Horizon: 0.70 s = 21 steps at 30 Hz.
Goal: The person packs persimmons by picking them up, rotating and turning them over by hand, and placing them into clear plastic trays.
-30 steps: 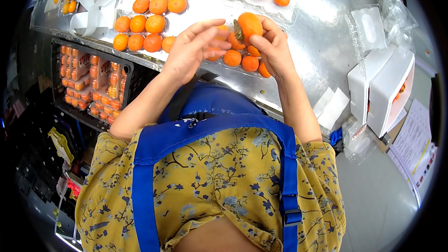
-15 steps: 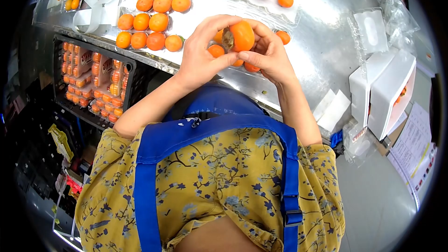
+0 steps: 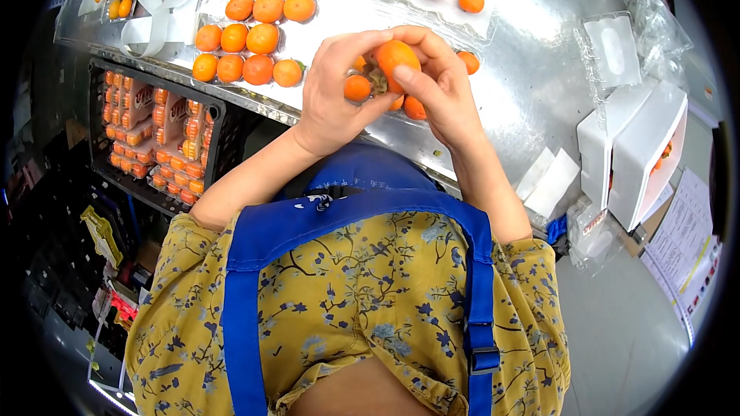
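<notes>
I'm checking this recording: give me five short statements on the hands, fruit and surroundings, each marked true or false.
1. The right hand has its thumb on a fruit. True.
2. The left hand lies flat. False: the left hand is curved, raised above the table.
3. Packs of orange fruit sit in the dark crate. True.
4. The apron straps are red. False: the apron straps are blue.
5. A white box stands on the person's right. True.

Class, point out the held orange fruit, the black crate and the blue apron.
Held orange fruit [image 3: 395,55], head view: smooth side.
Black crate [image 3: 216,118], head view: right rim.
Blue apron [image 3: 408,201], head view: bib.
</notes>
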### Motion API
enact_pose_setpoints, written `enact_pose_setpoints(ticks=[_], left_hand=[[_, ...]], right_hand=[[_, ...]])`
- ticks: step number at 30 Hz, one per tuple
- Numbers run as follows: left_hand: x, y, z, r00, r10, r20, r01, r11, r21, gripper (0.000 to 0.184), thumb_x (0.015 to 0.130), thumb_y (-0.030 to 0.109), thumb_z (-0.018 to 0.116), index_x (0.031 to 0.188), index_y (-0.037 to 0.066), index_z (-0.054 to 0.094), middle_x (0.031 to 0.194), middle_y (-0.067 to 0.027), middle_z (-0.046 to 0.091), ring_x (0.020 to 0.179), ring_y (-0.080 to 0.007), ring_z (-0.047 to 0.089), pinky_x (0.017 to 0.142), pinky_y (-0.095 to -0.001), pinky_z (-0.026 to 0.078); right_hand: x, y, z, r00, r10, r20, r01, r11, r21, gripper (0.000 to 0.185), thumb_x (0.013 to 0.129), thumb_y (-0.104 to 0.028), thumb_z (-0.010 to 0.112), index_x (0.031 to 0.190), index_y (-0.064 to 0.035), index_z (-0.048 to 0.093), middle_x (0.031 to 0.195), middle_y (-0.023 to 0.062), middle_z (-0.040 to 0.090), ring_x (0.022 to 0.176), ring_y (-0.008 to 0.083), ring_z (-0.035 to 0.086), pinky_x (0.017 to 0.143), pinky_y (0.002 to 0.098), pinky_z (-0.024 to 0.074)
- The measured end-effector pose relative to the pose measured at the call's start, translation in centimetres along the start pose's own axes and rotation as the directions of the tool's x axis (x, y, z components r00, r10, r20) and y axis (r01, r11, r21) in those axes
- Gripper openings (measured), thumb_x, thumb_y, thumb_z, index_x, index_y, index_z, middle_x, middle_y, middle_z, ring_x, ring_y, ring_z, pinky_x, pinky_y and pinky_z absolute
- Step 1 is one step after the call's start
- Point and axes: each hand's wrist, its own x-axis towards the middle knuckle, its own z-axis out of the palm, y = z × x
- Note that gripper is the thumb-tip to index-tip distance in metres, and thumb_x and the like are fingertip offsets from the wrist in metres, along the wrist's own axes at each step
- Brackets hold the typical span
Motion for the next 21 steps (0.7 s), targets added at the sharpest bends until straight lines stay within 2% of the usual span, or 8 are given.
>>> enact_pose_setpoints(ticks=[2, 5, 10, 14, 19, 20, 21], left_hand=[[-0.3, -0.1, -0.1, 1.0, 0.025, 0.01, -0.025, 1.0, 0.018, 0.09, 0.066, -0.002, 0.079, 0.14, 0.004, 0.027, 0.121, -0.0172, 0.056, 0.108, -0.0273, 0.057, 0.093, -0.0371, 0.045], [0.1, 0.3, -0.6, 0.996, 0.059, 0.074, -0.066, 0.992, 0.109, 0.102, 0.065, -0.002, 0.08, 0.144, 0.005, 0.016, 0.121, -0.018, 0.056, 0.107, -0.0281, 0.057, 0.091, -0.0378, 0.045], [0.4, 0.4, -0.7, 0.992, 0.095, 0.078, -0.106, 0.984, 0.146, 0.1, 0.064, -0.002, 0.08, 0.144, 0.004, 0.019, 0.118, -0.0176, 0.058, 0.105, -0.029, 0.057, 0.09, -0.0383, 0.044], [0.4, 0.4, -0.6, 0.993, 0.106, 0.045, -0.112, 0.982, 0.151, 0.092, 0.063, -0.002, 0.08, 0.14, 0.004, 0.029, 0.118, -0.0147, 0.059, 0.105, -0.0295, 0.057, 0.09, -0.0378, 0.044], [0.4, -0.2, -0.2, 0.974, 0.226, 0.003, -0.222, 0.955, 0.195, 0.078, 0.061, -0.002, 0.08, 0.129, 0.003, 0.043, 0.12, -0.0098, 0.059, 0.104, -0.0289, 0.056, 0.09, -0.0368, 0.044], [0.5, -0.3, 0.0, 0.968, 0.252, -0.021, -0.243, 0.951, 0.192, 0.075, 0.06, -0.002, 0.079, 0.127, 0.003, 0.045, 0.119, -0.0089, 0.06, 0.104, -0.0287, 0.056, 0.09, -0.0366, 0.044], [0.4, 0.0, -0.2, 0.983, 0.186, 0.01, -0.184, 0.961, 0.205, 0.077, 0.061, -0.002, 0.079, 0.128, 0.003, 0.044, 0.119, -0.0096, 0.06, 0.105, -0.0287, 0.056, 0.091, -0.0366, 0.044]], right_hand=[[0.0, 0.1, 0.1, 1.0, -0.005, -0.003, 0.006, 0.999, 0.041, 0.038, 0.089, -0.013, 0.058, 0.124, 0.001, 0.051, 0.116, 0.0083, 0.06, 0.108, 0.0146, 0.055, 0.094, 0.0288, 0.0432], [-0.1, -0.1, 0.1, 1.0, 0.005, 0.01, -0.006, 0.999, 0.05, 0.041, 0.091, -0.019, 0.049, 0.125, 0.0021, 0.052, 0.12, 0.0093, 0.058, 0.112, 0.016, 0.053, 0.098, 0.0297, 0.04], [-0.1, 0.3, -0.1, 0.999, -0.039, 0.038, 0.036, 0.996, 0.076, 0.048, 0.088, -0.022, 0.042, 0.129, 0.0021, 0.051, 0.125, 0.0112, 0.055, 0.116, 0.0182, 0.051, 0.103, 0.0313, 0.0354], [-0.1, 0.2, -0.1, 0.997, -0.066, 0.05, 0.067, 0.998, -0.017, 0.044, 0.089, -0.02, 0.043, 0.127, 0.0013, 0.052, 0.12, 0.0092, 0.057, 0.112, 0.016, 0.052, 0.099, 0.0294, 0.0381], [-0.1, -0.3, 1.2, 1.0, -0.022, 0.012, 0.022, 0.996, -0.088, 0.037, 0.094, -0.02, 0.045, 0.124, 0.0002, 0.052, 0.112, 0.007, 0.058, 0.106, 0.0132, 0.053, 0.095, 0.0269, 0.0407], [0.0, -0.3, 1.2, 1.0, -0.007, -0.002, 0.007, 0.996, -0.089, 0.039, 0.094, -0.023, 0.044, 0.124, 0.0002, 0.051, 0.115, 0.0082, 0.057, 0.108, 0.0157, 0.053, 0.095, 0.0291, 0.0415], [0.1, -0.2, 1.2, 1.0, 0.008, -0.016, -0.009, 0.996, -0.09, 0.041, 0.093, -0.025, 0.043, 0.125, 0.0002, 0.05, 0.118, 0.0095, 0.055, 0.11, 0.0181, 0.053, 0.095, 0.0314, 0.0423]])
